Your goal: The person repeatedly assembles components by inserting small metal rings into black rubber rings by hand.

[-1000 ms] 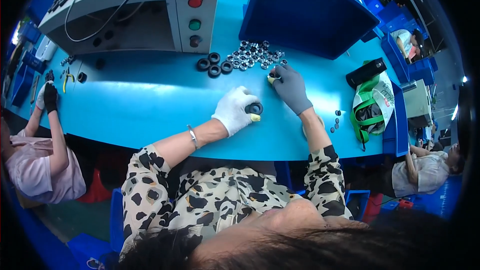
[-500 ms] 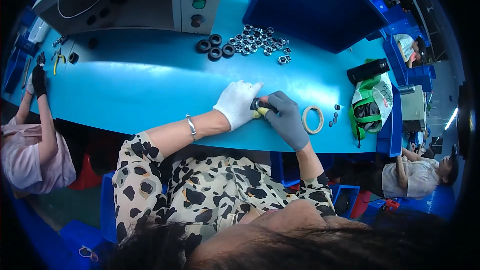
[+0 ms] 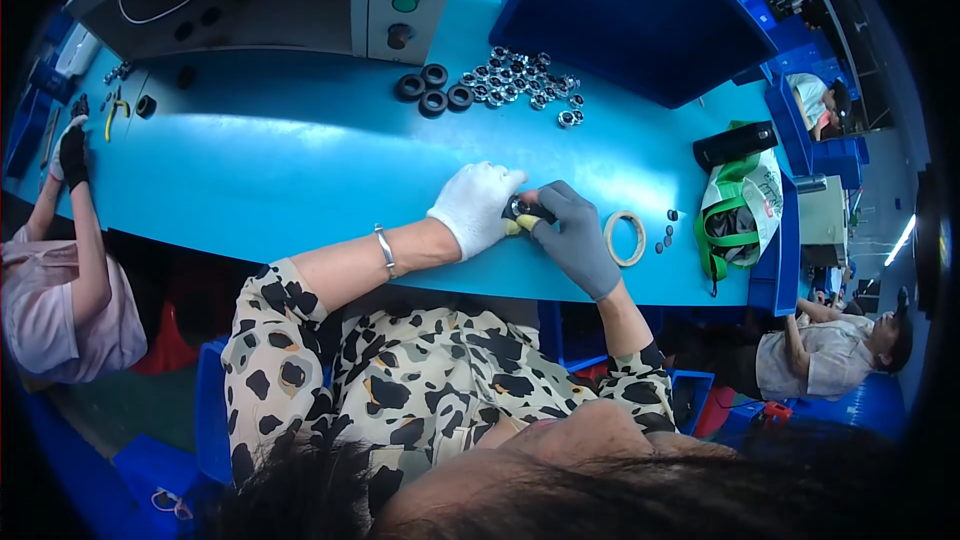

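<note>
My left hand (image 3: 474, 210), in a white glove, and my right hand (image 3: 574, 242), in a grey glove with yellowish fingertips, meet over the near part of the blue table. Between them they grip a small round black part (image 3: 519, 207) with a shiny metal bit in it; the fingers cover most of it. Beyond my hands, several thick black rings (image 3: 433, 102) lie grouped together. Beside those is a cluster of small chrome fittings (image 3: 508, 80) with dark centres. A roll of tape (image 3: 627, 264) lies just right of my right hand.
A large blue bin (image 3: 620, 20) stands at the back, beside a grey machine with buttons (image 3: 404, 0). To the right are small dark discs (image 3: 668, 240), a black bottle (image 3: 735, 144) and a green-white bag (image 3: 745, 200). At left, a co-worker's gloved hands (image 3: 72, 155) are near yellow-handled pliers (image 3: 117, 118).
My hands stay in nearly the same place, with the small black part still between them. The co-worker's hands at left have shifted slightly. The whole view has moved a little.
</note>
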Motion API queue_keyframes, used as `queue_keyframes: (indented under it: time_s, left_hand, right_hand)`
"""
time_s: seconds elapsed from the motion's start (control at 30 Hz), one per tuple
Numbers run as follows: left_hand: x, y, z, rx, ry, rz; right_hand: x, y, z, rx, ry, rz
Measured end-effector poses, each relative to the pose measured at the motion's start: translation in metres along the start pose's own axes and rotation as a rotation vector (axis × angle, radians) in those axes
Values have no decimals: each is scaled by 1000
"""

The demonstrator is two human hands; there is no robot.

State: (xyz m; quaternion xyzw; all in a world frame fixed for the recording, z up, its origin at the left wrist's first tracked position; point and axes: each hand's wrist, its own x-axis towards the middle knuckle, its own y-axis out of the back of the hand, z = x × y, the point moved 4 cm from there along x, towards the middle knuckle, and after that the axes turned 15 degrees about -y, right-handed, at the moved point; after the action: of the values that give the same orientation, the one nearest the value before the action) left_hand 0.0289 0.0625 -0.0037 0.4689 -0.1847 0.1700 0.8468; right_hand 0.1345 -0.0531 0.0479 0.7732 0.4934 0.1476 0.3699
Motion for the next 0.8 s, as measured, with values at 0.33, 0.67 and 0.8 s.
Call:
queue_keyframes:
  time_s: [0.33, 0.67, 0.8]
  left_hand:
    - [2, 8, 6, 11, 14, 0]
    - [4, 8, 6, -3, 38, -39]
    - [3, 8, 6, -10, 26, -30]
  right_hand:
    - [-4, 8, -5, -227, 54, 171]
    - [2, 2, 2, -25, 19, 63]
    - [-1, 4, -4, 53, -9, 38]
